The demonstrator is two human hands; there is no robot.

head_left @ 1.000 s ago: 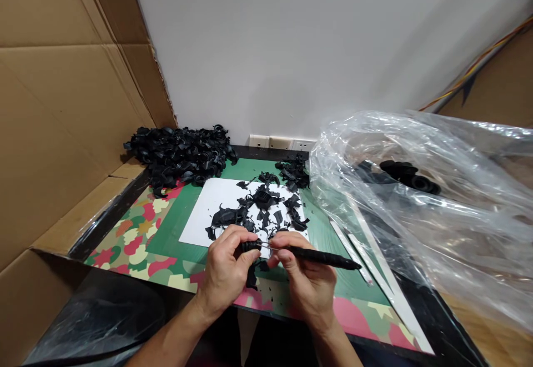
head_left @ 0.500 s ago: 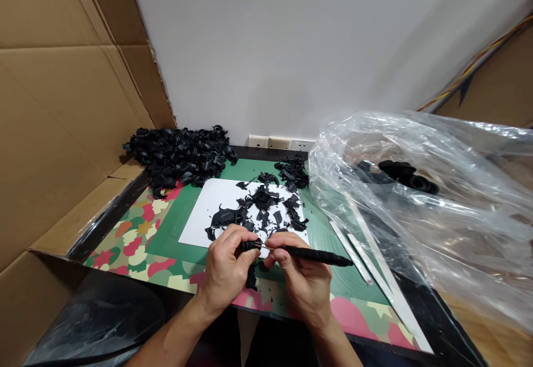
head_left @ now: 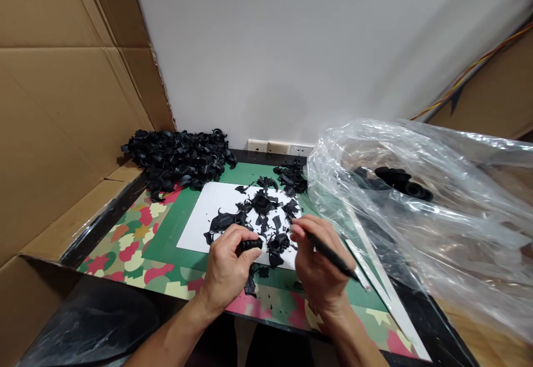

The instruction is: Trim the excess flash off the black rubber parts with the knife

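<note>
Ribbed black piece [head_left: 251, 244] sits in the grip of the left hand [head_left: 230, 261], clamped between thumb and fingers, above the near part of the white sheet [head_left: 200, 217]. Its long axis runs roughly crosswise, the exposed end pointing right, toward the right hand [head_left: 321, 261]. That hand's grip is wrapped around a dark pen-like tool [head_left: 332, 256], held apart from the piece; I cannot make out the tool's tip. Black scraps [head_left: 220, 221] lie on the sheet just beyond the left hand
</note>
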